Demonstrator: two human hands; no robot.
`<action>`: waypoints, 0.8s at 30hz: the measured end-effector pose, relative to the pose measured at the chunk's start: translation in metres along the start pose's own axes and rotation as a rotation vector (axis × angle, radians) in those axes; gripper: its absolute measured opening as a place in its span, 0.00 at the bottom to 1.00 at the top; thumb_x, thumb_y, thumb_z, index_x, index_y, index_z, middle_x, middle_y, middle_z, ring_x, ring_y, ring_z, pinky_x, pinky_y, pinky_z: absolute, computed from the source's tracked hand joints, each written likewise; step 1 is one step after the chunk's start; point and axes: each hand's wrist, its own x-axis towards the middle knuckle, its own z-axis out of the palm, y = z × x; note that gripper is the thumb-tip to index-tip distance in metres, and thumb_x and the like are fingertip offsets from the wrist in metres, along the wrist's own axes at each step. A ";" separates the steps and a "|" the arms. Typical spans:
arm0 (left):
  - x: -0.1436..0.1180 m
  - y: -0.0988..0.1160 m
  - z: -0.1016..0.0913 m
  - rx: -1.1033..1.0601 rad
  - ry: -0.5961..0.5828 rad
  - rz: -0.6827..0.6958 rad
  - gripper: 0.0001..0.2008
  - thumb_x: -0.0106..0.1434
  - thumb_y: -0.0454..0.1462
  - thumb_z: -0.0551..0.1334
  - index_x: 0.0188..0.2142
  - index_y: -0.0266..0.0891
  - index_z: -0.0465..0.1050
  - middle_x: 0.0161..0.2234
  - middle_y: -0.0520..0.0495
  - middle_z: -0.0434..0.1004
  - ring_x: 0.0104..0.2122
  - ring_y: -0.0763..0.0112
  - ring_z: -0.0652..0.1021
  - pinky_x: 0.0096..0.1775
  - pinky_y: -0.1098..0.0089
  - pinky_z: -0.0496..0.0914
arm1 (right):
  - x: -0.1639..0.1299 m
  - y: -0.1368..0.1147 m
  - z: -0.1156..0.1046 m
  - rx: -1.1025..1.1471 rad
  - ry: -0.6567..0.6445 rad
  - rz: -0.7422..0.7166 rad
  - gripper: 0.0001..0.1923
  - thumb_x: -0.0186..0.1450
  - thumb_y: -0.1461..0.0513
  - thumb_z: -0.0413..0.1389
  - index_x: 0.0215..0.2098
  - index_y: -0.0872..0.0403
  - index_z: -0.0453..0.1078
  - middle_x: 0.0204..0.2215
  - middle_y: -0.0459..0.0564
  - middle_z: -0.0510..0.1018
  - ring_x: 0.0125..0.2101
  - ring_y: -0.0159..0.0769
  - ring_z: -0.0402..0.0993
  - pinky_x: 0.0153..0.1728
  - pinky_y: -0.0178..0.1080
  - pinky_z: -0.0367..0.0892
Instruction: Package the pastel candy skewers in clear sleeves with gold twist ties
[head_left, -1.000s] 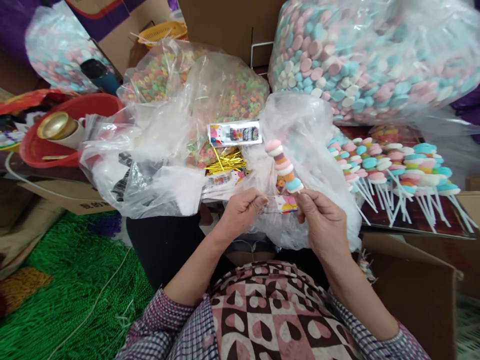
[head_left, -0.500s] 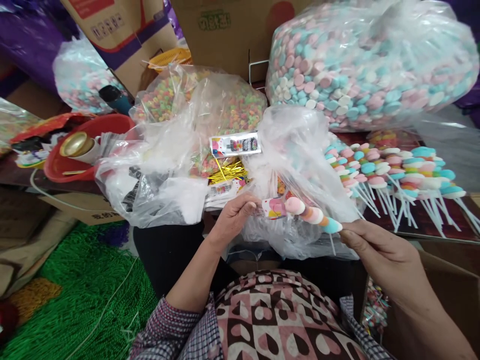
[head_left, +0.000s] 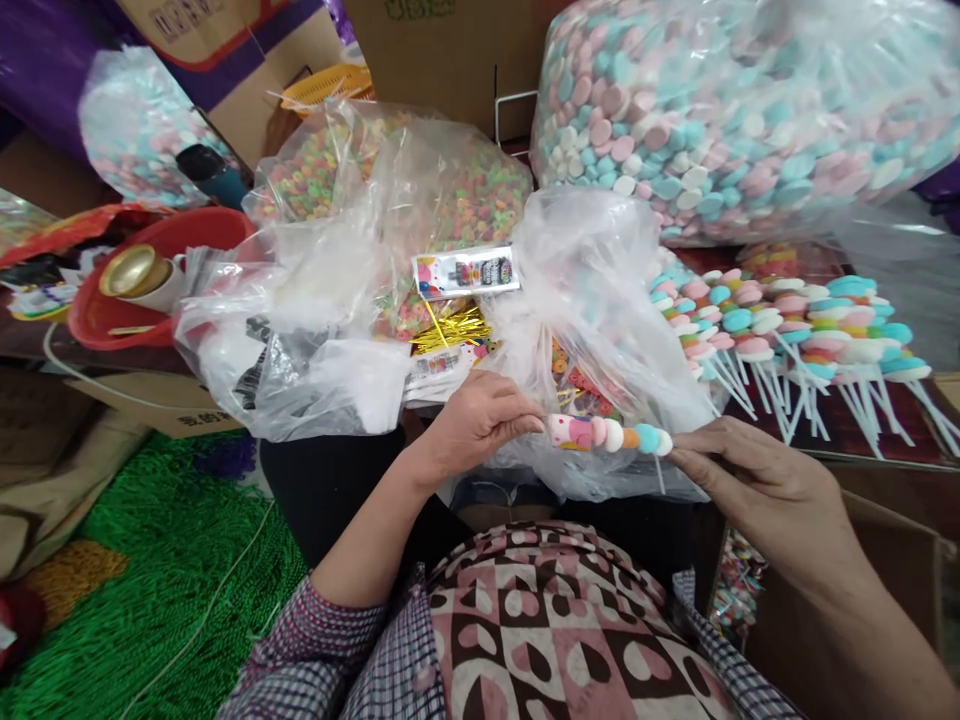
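Our candy skewer (head_left: 631, 437) has slid deeper into its wrapper (head_left: 571, 432) (pink first). Our left hand (head_left: 476, 420) pinches the wrapper, our right hand (head_left: 769, 485) the skewer.

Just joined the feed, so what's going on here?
The person's left hand pinches a small printed plastic wrapper, while the right hand holds a pink, white, orange and blue candy stick by its blue-and-white end. The pink end meets the wrapper; how far inside is unclear. Nearby, white-stemmed pastel candy sticks lie in a pile.
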 end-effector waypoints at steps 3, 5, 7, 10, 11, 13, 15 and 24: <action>0.003 0.005 -0.003 0.095 0.062 0.002 0.24 0.71 0.51 0.50 0.38 0.41 0.81 0.29 0.48 0.78 0.33 0.70 0.74 0.41 0.67 0.63 | -0.003 -0.001 0.006 0.007 -0.019 0.075 0.08 0.62 0.56 0.62 0.31 0.50 0.81 0.25 0.48 0.82 0.25 0.36 0.77 0.27 0.35 0.72; 0.006 0.008 -0.005 0.142 0.129 -0.008 0.23 0.71 0.50 0.51 0.38 0.41 0.80 0.30 0.48 0.79 0.33 0.69 0.74 0.41 0.66 0.63 | -0.004 -0.002 0.009 0.021 -0.059 0.076 0.11 0.62 0.54 0.61 0.30 0.51 0.81 0.24 0.49 0.83 0.24 0.37 0.78 0.26 0.35 0.73; 0.009 0.011 -0.009 0.168 0.174 0.005 0.21 0.71 0.49 0.52 0.37 0.41 0.80 0.30 0.48 0.79 0.34 0.69 0.74 0.41 0.65 0.63 | -0.004 -0.004 0.012 0.013 -0.087 0.051 0.12 0.63 0.53 0.60 0.29 0.51 0.81 0.24 0.48 0.83 0.23 0.37 0.78 0.26 0.35 0.73; 0.014 0.015 -0.014 0.184 0.172 0.048 0.19 0.71 0.47 0.54 0.35 0.41 0.80 0.29 0.49 0.78 0.33 0.69 0.74 0.41 0.64 0.64 | -0.003 -0.007 0.015 0.002 -0.075 0.042 0.12 0.64 0.53 0.60 0.30 0.50 0.80 0.24 0.47 0.82 0.22 0.35 0.76 0.24 0.35 0.70; 0.015 0.015 -0.015 0.183 0.175 0.057 0.18 0.70 0.47 0.54 0.35 0.42 0.79 0.28 0.50 0.78 0.33 0.69 0.74 0.41 0.64 0.64 | -0.004 -0.008 0.016 0.018 -0.065 0.055 0.12 0.65 0.53 0.59 0.31 0.50 0.80 0.22 0.46 0.81 0.22 0.34 0.75 0.23 0.34 0.69; 0.016 0.014 -0.015 0.186 0.230 0.050 0.18 0.70 0.48 0.55 0.36 0.43 0.79 0.30 0.49 0.78 0.35 0.68 0.75 0.43 0.64 0.65 | -0.005 -0.010 0.020 0.091 -0.054 0.098 0.12 0.66 0.53 0.58 0.31 0.50 0.79 0.20 0.45 0.77 0.20 0.33 0.71 0.20 0.34 0.64; 0.018 0.012 -0.012 0.202 0.347 -0.007 0.19 0.67 0.53 0.57 0.43 0.44 0.78 0.40 0.46 0.80 0.43 0.64 0.76 0.50 0.60 0.66 | -0.007 -0.010 0.028 0.192 -0.050 0.144 0.13 0.66 0.52 0.58 0.31 0.50 0.78 0.18 0.43 0.73 0.18 0.31 0.66 0.18 0.34 0.60; 0.031 0.014 0.010 -0.107 0.786 -0.425 0.59 0.47 0.63 0.67 0.71 0.52 0.37 0.74 0.42 0.32 0.72 0.49 0.37 0.69 0.49 0.40 | -0.011 -0.014 0.072 0.461 0.092 0.165 0.08 0.67 0.58 0.58 0.36 0.49 0.79 0.16 0.40 0.66 0.18 0.28 0.60 0.20 0.33 0.55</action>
